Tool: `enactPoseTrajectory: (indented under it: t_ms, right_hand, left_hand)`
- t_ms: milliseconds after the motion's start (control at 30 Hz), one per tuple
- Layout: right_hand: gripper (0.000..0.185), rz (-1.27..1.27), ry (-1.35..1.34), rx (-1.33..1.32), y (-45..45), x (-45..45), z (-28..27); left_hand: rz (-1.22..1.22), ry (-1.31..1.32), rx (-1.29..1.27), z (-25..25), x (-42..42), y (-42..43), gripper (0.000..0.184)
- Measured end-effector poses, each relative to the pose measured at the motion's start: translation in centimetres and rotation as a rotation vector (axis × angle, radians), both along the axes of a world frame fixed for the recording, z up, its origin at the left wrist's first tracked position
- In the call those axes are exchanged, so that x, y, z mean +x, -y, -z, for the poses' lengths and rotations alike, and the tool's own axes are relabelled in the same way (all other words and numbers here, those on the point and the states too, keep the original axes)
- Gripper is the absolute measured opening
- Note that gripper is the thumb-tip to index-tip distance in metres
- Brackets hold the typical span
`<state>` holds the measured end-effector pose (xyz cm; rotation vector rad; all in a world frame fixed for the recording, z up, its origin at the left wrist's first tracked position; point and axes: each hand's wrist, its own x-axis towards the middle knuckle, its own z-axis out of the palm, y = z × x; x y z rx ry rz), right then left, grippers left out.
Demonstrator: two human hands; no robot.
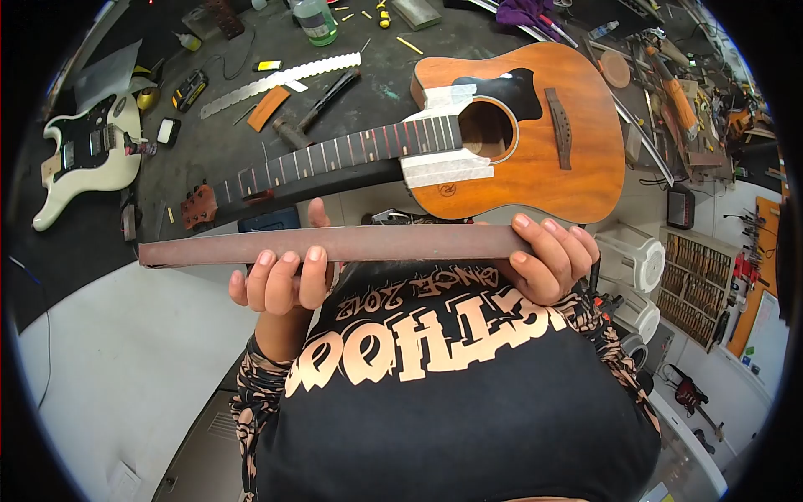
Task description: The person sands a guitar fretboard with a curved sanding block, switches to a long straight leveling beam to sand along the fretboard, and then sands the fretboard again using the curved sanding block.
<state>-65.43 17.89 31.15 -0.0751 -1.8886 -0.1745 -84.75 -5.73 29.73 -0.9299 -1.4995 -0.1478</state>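
Both my hands hold a long, straight sanding beam (401, 245), its reddish-brown abrasive face turned towards me, level in front of my chest. My left hand (288, 279) wraps it left of the middle, with fingers over the near side and the thumb standing up behind. Around its right end close the fingers of my right hand (554, 258). Beyond the beam an acoustic guitar (577, 109) lies face up on the dark bench. White tape (452, 169) covers its top beside the fretboard (335, 151). The headstock points left.
On the bench (376, 84) lie a hammer (314, 117), a notched white straightedge (276, 84), a brown block (268, 108) and a green bottle (315, 21). A white electric guitar (92, 151) rests at left. Various tools crowd the right side, near white stools (631, 259).
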Motion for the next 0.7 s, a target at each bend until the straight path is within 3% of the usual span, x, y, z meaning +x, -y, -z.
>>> enactPoseTrajectory:
  t_ms: [233,300,367,400,500,533,567,633,700]
  right_hand:
    - [0.007,-0.038,-0.035,-0.111,-3.3,0.7,0.7]
    - [0.023,-0.041,0.303,-0.256,-4.0,1.6,-0.2]
    - [0.051,-0.102,0.489,-0.384,-4.7,1.3,-0.6]
    - [0.052,-0.132,0.599,-0.452,-5.2,1.0,-1.0]
    - [0.054,-0.239,0.797,-0.504,-7.1,-0.3,-1.2]
    - [0.056,-0.294,0.876,-0.494,-7.6,-0.6,-0.9]
    - [0.056,-0.311,0.889,-0.497,-8.1,-0.9,-0.3]
    - [0.058,-0.401,0.994,-0.465,-8.9,-1.7,1.2]
    - [0.054,-0.442,1.015,-0.455,-9.6,-3.0,1.9]
  left_hand:
    - [-0.026,0.098,-0.07,-0.3,1.2,-3.3,0.066]
    - [-0.028,0.146,-0.093,-0.2,1.5,-3.8,0.063]
    - [-0.012,0.37,-0.202,0.1,1.7,-4.0,0.036]
    - [-0.027,0.375,-0.204,0.0,1.8,-4.1,0.036]
    - [0.035,0.823,-0.469,-1.0,1.5,-4.2,0.033]
    - [0.04,0.936,-0.559,-1.1,1.5,-4.0,0.061]
    - [0.024,0.951,-0.56,-0.8,1.6,-4.0,0.061]
    - [0.017,1.043,-0.655,0.2,1.4,-4.3,0.038]
    - [-0.001,1.083,-0.654,0.8,1.2,-4.7,0.036]
